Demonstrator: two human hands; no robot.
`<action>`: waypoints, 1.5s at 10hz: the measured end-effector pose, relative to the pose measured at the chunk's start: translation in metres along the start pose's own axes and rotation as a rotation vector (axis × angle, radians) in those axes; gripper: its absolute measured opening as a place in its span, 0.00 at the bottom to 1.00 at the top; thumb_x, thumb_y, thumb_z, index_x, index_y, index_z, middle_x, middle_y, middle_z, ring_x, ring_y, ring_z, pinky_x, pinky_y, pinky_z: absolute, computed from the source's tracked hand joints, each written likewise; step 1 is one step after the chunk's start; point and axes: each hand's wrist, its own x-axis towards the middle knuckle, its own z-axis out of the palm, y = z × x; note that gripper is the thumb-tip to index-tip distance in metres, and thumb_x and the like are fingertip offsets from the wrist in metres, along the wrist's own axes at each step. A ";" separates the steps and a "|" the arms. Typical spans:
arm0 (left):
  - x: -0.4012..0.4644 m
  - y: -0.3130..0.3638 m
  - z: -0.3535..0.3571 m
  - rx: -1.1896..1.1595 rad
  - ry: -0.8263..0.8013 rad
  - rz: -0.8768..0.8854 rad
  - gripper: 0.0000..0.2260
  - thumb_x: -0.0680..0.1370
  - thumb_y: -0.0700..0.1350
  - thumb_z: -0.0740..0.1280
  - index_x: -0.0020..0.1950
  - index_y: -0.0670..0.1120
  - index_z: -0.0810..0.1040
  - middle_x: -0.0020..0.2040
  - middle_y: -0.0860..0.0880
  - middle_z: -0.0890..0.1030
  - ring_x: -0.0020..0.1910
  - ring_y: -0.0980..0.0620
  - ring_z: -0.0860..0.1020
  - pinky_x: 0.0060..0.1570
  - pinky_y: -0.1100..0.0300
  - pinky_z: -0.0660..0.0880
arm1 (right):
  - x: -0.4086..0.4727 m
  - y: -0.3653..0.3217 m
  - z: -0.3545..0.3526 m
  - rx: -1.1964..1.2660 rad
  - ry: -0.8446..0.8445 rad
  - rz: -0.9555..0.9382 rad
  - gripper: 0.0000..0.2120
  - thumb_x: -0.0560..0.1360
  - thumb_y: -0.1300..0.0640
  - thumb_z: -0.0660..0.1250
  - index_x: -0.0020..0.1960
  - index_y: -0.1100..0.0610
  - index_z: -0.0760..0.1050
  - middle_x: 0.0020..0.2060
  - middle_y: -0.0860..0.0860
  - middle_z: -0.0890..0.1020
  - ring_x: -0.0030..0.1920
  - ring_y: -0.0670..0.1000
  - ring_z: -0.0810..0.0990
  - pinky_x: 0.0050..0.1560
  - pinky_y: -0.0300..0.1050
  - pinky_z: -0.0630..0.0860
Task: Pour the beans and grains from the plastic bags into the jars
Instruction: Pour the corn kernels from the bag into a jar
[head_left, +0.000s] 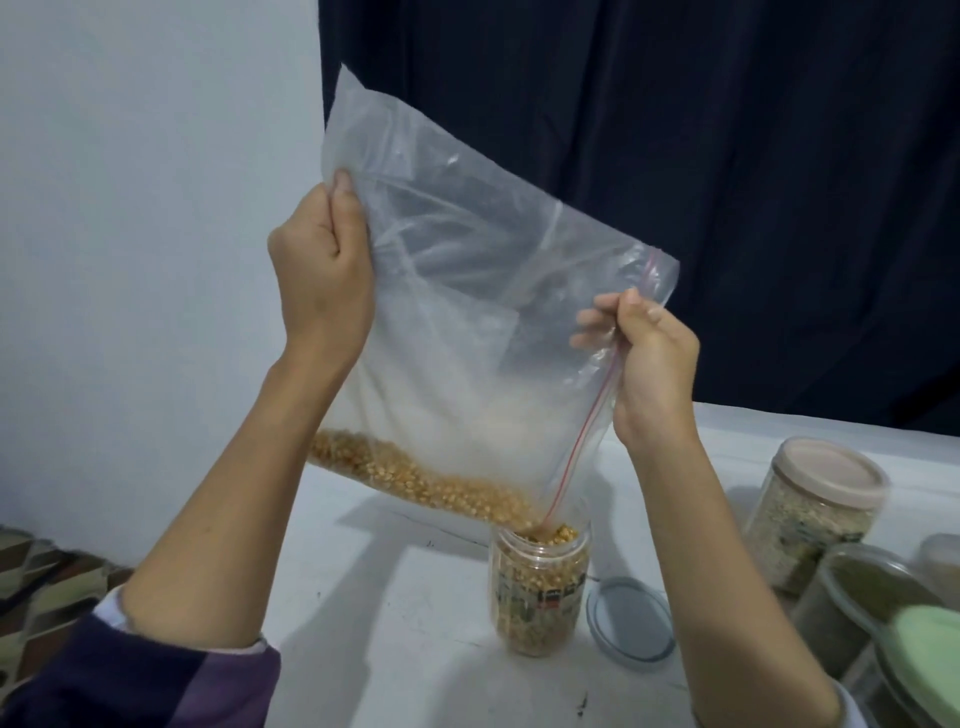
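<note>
My left hand (322, 260) & right hand (649, 358) both pinch the zip bag (457, 322), tilted above the open jar (540, 592), its corner w/ yellow kernels (415, 473) at the jar's mouth.

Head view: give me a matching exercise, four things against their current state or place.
Things:
1. zip bag
2. open jar
3. grey lid
4. capped jar

States:
A. lying flat on the table
B. closed with a beige lid, far right
C. tilted, held by both hands
D. nearly full of yellow kernels

Pairs: 1-C, 2-D, 3-A, 4-B
</note>
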 end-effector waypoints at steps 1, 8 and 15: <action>-0.001 0.000 0.001 0.006 -0.011 0.000 0.20 0.83 0.41 0.54 0.30 0.51 0.56 0.27 0.54 0.59 0.23 0.62 0.62 0.27 0.69 0.58 | -0.001 0.001 0.001 -0.018 0.008 0.021 0.15 0.82 0.59 0.58 0.40 0.58 0.78 0.29 0.48 0.82 0.31 0.47 0.80 0.61 0.52 0.75; 0.001 0.000 0.003 -0.005 -0.038 -0.009 0.20 0.83 0.41 0.54 0.30 0.51 0.57 0.27 0.54 0.60 0.23 0.61 0.62 0.26 0.70 0.59 | 0.002 -0.002 -0.003 -0.088 0.019 -0.016 0.14 0.82 0.59 0.57 0.42 0.56 0.78 0.34 0.48 0.83 0.34 0.44 0.80 0.60 0.47 0.75; 0.016 0.006 0.011 -0.012 -0.078 0.049 0.20 0.82 0.43 0.55 0.30 0.51 0.56 0.26 0.54 0.59 0.23 0.60 0.61 0.27 0.69 0.58 | 0.003 0.000 -0.004 -0.011 0.070 0.042 0.15 0.83 0.59 0.57 0.42 0.57 0.77 0.31 0.48 0.82 0.30 0.46 0.79 0.61 0.54 0.75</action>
